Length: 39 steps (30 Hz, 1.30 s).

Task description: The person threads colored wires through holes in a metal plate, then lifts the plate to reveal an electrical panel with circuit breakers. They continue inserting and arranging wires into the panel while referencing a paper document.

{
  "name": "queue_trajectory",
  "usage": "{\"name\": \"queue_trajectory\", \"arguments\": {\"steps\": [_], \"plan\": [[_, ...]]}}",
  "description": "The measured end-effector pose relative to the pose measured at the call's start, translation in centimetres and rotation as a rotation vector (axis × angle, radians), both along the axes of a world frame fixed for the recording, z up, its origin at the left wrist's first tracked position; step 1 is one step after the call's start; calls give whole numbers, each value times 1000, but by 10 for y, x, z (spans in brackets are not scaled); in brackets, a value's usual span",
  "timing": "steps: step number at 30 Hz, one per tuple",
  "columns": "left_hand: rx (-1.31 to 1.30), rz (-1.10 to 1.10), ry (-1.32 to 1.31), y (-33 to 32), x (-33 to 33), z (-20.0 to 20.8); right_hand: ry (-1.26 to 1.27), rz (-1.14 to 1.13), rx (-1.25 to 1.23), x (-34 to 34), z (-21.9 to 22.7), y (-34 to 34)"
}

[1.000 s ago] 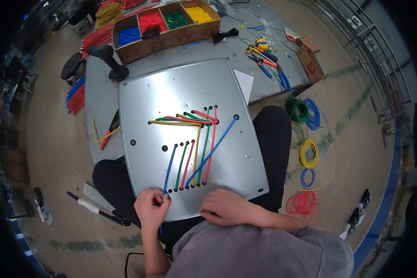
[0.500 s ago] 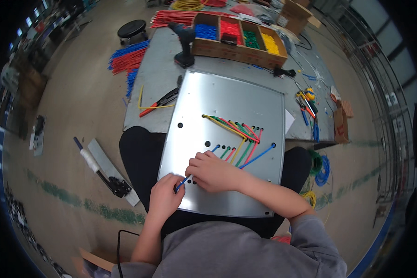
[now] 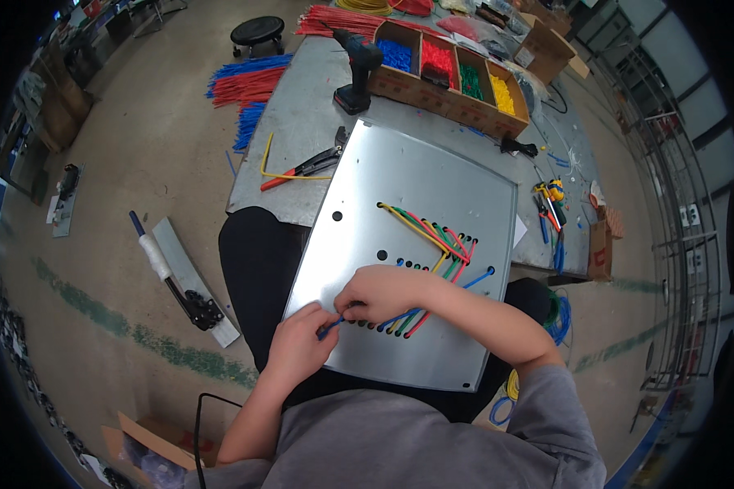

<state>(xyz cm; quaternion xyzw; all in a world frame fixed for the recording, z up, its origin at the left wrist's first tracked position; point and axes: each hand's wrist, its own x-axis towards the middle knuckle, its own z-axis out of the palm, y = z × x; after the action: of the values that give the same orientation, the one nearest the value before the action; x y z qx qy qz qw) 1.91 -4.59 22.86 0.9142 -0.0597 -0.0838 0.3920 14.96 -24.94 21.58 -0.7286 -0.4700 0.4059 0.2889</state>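
Observation:
A silvery metal panel [image 3: 416,175] with round holes lies tilted across my lap. Yellow, green, red and blue wires [image 3: 440,238] are threaded through its holes. Close to the panel's lower left edge, my left hand [image 3: 300,344] pinches a short blue wire [image 3: 329,328] between thumb and fingertips. My right hand [image 3: 387,292] reaches across the panel, its fingers closed at the other end of that wire. The fingertips of both hands nearly meet. My right hand and forearm cover part of the wires and some holes.
On the grey workbench [image 3: 302,94] stand a cordless drill [image 3: 357,73] and a divided cardboard box [image 3: 444,99] of blue, red, green and yellow pieces. Red-handled pliers [image 3: 302,169] lie left of the panel, more hand tools [image 3: 551,204] right. A black stool [image 3: 257,31] stands behind.
The view has shifted, so the panel and bench sit further right. My right forearm has swung lower over the panel, uncovering lower wire ends. Both hands stay at the blue wire.

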Motion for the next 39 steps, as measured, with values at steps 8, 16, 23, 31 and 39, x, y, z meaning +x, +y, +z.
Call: {"name": "queue_trajectory", "arguments": {"steps": [8,16,23,31,39], "plan": [[-90,86,-60,4,-4,72,-116,-52,53,-5,86,4],[182,-68,-574,-33,-11,131,250,-400,162,-52,140,-35],[170,-326,-712,-97,-21,115,43,-501,488,-132,101,-90],[-357,-290,-710,-128,-66,101,0,-340,671,-191,100,-117],[-506,-77,-841,-127,-67,72,32,-344,525,-170,111,-108]]}}
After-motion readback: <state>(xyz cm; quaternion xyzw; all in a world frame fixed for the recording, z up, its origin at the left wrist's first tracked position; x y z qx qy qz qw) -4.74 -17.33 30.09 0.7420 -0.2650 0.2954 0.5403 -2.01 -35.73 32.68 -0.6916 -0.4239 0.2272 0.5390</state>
